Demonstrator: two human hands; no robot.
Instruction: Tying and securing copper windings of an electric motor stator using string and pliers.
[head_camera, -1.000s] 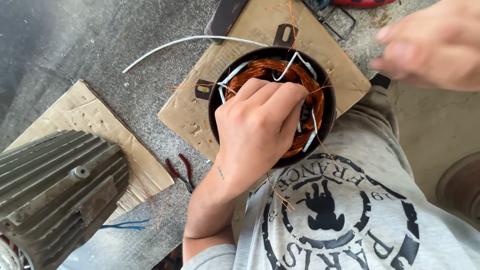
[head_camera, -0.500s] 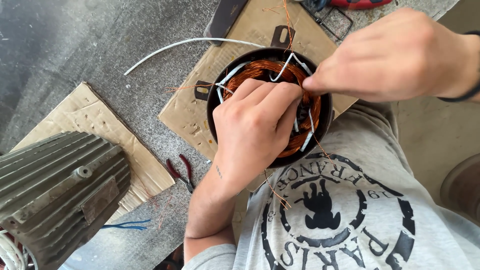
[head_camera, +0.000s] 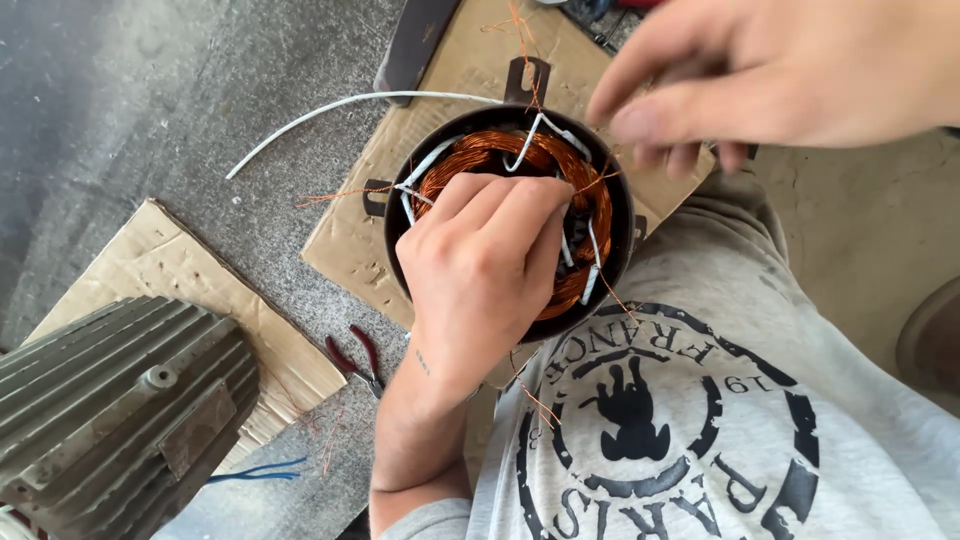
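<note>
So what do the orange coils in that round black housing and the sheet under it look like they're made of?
The coils look like enamelled copper wire: glossy orange strands. The housing seems dark metal, though paint leaves it open. The sheet is brown cardboard, matte, with torn edges.

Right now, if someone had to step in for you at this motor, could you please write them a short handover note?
Left hand: fist pressed down inside the stator, fingers curled over the copper windings; what it grips is hidden.
Right hand: above the stator's far rim, fingertips pinched near a thin copper strand; contact is blurred.
Things: stator stands open-end up on cardboard. White sleeving trails from it across the floor. Red-handled pliers lie beside the left forearm; a ribbed motor housing sits far left.
Done: coils sit in the core with white sleeves fitted.
Left: loose copper ends still stick out untied.
</note>
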